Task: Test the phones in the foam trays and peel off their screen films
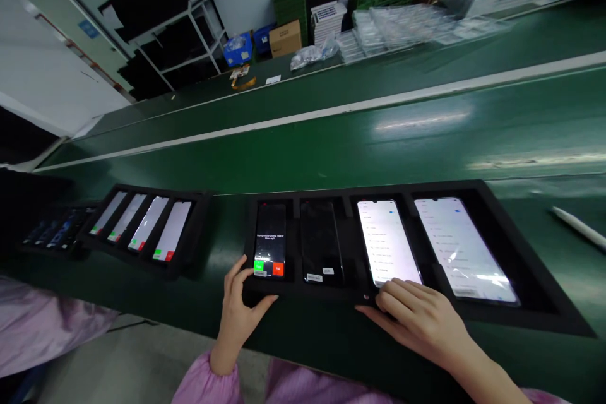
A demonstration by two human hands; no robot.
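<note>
A black foam tray (293, 288) lies before me with smartphones in its compartments. My left hand (241, 306) is at its front left corner, thumb and fingers apart, fingertips beside the first phone (270, 237), which shows green and red buttons. The second phone (320, 240) has a dark screen and small labels. My right hand (421, 315) bends its fingers over the front rim at the lower end of the third phone (386, 240), whose bright screen shows a list; the thumb lies along the tray's front. A fourth phone (461, 246) shows a similar list.
Left of my tray is another tray (184, 252) of lit phones, with a darker phone tray (52, 230) beyond. A white pen-like stick (580, 227) lies at right on the green bench (331, 151). Plastic-wrapped stacks (398, 28) and a cardboard box (285, 39) stand behind. A pink sleeve (42, 325) shows at left.
</note>
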